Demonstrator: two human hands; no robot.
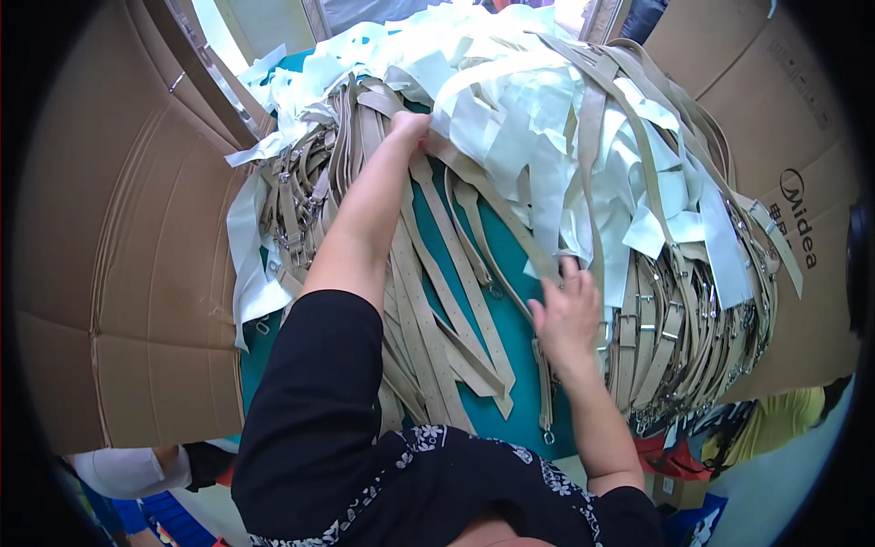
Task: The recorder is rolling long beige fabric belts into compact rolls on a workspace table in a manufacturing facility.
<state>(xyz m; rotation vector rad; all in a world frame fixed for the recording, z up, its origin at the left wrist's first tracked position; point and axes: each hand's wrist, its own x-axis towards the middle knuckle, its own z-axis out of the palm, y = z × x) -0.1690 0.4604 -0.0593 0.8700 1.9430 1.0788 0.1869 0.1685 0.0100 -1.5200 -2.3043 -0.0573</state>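
My left hand (pixel 410 128) reaches far across to the upper ends of a bundle of beige belts (pixel 415 301). Its fingers are closed around a beige strap there, partly hidden by the wrist. From that hand a beige strap (pixel 492 199) slants down to my right hand (pixel 570 314). The right hand's thumb and fingers are apart, with the fingertips at the strap's lower stretch beside the white strips. Several punched, pointed belt ends (pixel 501 387) lie loose between my arms. A narrow strap with a metal clasp (pixel 547 436) hangs below the right hand.
White sheet-like strips (pixel 519 109) are heaped at the back. Piles of buckled belts lie at left (pixel 296 196) and right (pixel 670 333) on a green surface (pixel 488 242). Cardboard walls stand left (pixel 155 255) and right (pixel 775 109). A person in yellow (pixel 788 415) is at lower right.
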